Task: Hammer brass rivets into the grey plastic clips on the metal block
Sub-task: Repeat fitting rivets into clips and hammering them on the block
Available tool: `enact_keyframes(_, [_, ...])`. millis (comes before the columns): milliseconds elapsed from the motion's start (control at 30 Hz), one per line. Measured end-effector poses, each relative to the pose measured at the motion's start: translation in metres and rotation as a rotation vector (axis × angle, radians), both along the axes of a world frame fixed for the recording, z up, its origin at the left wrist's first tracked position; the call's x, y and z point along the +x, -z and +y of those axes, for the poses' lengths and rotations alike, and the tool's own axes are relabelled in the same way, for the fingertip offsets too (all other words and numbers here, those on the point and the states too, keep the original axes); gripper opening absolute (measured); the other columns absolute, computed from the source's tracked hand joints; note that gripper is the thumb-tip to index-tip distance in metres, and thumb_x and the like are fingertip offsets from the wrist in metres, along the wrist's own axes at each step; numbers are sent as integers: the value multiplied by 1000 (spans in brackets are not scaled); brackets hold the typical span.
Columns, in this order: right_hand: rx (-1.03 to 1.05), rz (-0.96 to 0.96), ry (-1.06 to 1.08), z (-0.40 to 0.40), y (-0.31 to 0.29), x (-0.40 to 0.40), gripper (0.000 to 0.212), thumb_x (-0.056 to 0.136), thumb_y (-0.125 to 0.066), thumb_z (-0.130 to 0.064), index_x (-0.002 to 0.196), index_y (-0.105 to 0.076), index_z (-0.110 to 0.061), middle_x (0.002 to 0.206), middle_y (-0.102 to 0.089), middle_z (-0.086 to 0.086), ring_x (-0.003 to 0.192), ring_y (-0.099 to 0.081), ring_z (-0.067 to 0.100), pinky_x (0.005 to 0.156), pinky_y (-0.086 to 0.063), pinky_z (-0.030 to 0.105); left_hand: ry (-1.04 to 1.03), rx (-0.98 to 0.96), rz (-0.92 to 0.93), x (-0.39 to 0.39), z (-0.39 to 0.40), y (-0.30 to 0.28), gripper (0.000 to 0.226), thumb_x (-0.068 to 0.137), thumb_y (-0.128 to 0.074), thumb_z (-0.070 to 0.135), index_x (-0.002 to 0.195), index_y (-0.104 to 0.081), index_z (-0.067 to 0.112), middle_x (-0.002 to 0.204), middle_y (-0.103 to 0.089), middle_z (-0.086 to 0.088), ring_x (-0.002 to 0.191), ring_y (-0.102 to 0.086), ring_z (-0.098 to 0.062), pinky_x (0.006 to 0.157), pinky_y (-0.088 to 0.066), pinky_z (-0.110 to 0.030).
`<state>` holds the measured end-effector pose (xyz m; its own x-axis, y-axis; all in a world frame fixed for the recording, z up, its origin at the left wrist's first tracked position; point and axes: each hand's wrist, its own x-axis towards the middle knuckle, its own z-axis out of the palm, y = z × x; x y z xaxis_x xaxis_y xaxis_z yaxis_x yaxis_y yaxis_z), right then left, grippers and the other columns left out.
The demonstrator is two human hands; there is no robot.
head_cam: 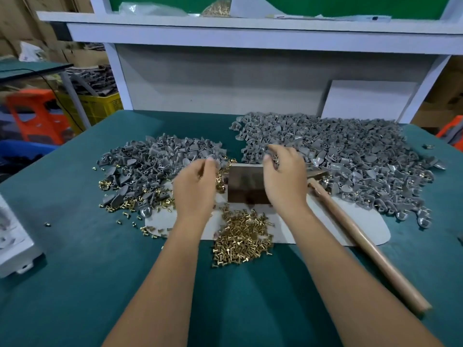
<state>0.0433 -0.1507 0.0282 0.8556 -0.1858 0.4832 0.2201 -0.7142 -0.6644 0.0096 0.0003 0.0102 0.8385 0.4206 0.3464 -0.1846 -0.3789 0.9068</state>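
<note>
A dark metal block (244, 184) stands on a white sheet (360, 221) in the middle of the green table. My left hand (194, 189) hovers just left of the block with fingers curled; what it holds is blurred. My right hand (284, 176) is at the block's right side and grips several grey plastic clips (274, 159). A pile of brass rivets (241, 237) lies in front of the block. The hammer (363, 239) with a wooden handle lies to the right, untouched.
A large heap of grey clips (350, 156) spreads at the back right. A smaller heap mixed with rivets (150, 169) lies at the left. A white box (15, 244) sits at the left table edge. A white shelf frame (250, 38) rises behind.
</note>
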Motion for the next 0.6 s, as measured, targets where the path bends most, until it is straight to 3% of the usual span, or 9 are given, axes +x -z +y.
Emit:
enact_keyframes(67, [-86,-57,-89,16,8,-19,31,95,-50,-27,125,-58,-23,120,-55,-7,110,-41,6,91,-29,25,-115,43,54,0,20,0,25,98,-47,24,93,-70,13,73,-65,-1,58,-48,-17,54,-38,-28])
enact_keyframes(133, [-180,-117,-166,26,15,-33,28,94,-52,-22,120,-61,-19,114,-57,-4,109,-44,11,90,-30,25,-169,233,195,-2,34,3,27,94,-48,21,108,-70,19,90,-71,0,73,-61,-24,75,-52,-35])
enact_keyframes(200, [-239,-164,-243,31,17,-43,24,93,-53,-17,113,-65,-15,106,-60,-1,103,-49,15,84,-36,25,-197,514,363,-6,36,5,29,87,-49,21,106,-72,20,103,-70,-5,100,-59,-34,98,-42,-43])
enact_keyframes(267, [-309,-188,-329,31,20,-50,19,92,-56,-14,106,-68,-12,96,-62,2,95,-53,19,72,-44,28,-205,640,426,-9,32,5,27,80,-54,17,97,-75,16,107,-67,-7,109,-51,-35,96,-36,-42])
enact_keyframes(333, [-420,-163,-388,27,23,-53,17,92,-58,-19,102,-70,-11,92,-62,2,92,-54,21,66,-47,32,-174,662,410,-8,32,5,27,77,-58,9,96,-76,13,106,-69,-8,103,-56,-34,92,-45,-38])
enact_keyframes(467, [-656,27,-426,20,26,-50,34,92,-52,-44,108,-68,-18,96,-59,-1,100,-49,18,73,-44,31,-162,544,348,-8,35,5,42,77,-56,-10,108,-74,12,100,-74,-11,85,-65,-32,71,-56,-37])
enact_keyframes(600, [-557,106,-472,25,25,-50,22,89,-61,-36,98,-71,-20,94,-59,-5,99,-49,16,73,-42,28,-193,444,216,-6,34,5,35,89,-53,-4,113,-73,14,111,-72,-7,84,-66,-26,67,-49,-31])
